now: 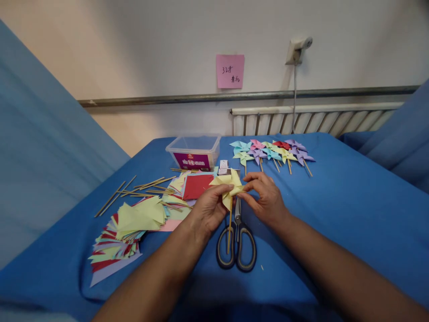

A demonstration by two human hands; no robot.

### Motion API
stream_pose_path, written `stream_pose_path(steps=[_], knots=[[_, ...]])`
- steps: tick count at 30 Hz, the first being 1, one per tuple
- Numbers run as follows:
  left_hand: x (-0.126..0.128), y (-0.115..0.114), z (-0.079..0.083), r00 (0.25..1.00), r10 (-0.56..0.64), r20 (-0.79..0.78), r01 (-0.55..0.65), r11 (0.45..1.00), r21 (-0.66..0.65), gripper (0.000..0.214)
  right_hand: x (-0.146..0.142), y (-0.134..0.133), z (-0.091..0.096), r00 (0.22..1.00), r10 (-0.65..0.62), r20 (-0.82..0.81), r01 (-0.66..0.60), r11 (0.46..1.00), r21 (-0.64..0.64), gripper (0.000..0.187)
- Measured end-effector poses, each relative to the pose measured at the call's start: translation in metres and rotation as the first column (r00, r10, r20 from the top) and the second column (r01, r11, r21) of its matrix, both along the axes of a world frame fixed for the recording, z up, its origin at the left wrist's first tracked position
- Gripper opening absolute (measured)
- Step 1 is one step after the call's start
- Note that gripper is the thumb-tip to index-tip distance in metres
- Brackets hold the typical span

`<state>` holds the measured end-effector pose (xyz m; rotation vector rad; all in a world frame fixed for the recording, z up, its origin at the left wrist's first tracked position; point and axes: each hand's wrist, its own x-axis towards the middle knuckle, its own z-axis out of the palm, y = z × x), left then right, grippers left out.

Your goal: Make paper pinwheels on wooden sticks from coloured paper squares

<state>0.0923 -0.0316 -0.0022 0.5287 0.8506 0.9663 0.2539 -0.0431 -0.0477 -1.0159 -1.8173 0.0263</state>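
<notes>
A pale yellow paper pinwheel (234, 179) on a thin wooden stick (230, 228) is held up above the table. My left hand (211, 208) is closed on it, the thumb pressed at its centre and the stick hanging down below. With thumb and fingertips, my right hand (264, 197) pinches the pinwheel's right blade. Beneath lie scissors (246, 248) with dark handles pointing toward me, their blades partly covered by the hands and pinwheel.
Finished pinwheels (268, 153) lie in rows at the back right. A clear plastic box (194, 154) stands behind a small white box (223, 166). To the left are loose sticks (147, 184), a red paper square (197, 185) and fanned coloured paper (117, 241) on the blue tablecloth (335, 214).
</notes>
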Motion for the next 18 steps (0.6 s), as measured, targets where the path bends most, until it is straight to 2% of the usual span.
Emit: stream_pose_path(steps=[9,11,13,15,16,18], knots=[[-0.002,0.001,0.003,0.999,-0.002,-0.044,0.002,1.000,0.000,0.025,0.002,0.000,0.001,0.996,0.074,-0.055,-0.077,0.996,-0.046,0.003],[-0.003,0.002,0.003,0.999,0.011,-0.044,-0.010,1.000,0.005,0.023,0.000,-0.001,0.000,0.987,0.055,-0.148,-0.065,0.996,-0.060,0.006],[-0.004,0.004,0.004,0.999,0.026,-0.040,-0.025,1.000,0.010,0.021,-0.004,-0.001,-0.002,0.950,-0.009,-0.313,-0.034,0.990,-0.133,0.019],[-0.004,0.005,0.005,0.999,0.040,-0.033,-0.040,0.999,0.007,0.019,-0.008,0.001,-0.005,0.850,-0.088,-0.520,-0.073,0.957,-0.282,0.034],[-0.004,0.006,0.005,0.998,0.048,-0.030,-0.048,0.999,0.002,0.018,-0.010,0.002,-0.006,0.786,-0.118,-0.607,-0.140,0.922,-0.361,0.039],[-0.004,0.006,0.005,0.998,0.060,-0.030,-0.060,0.998,-0.004,0.017,-0.015,0.002,-0.008,0.696,-0.120,-0.708,-0.349,0.805,-0.480,0.040]])
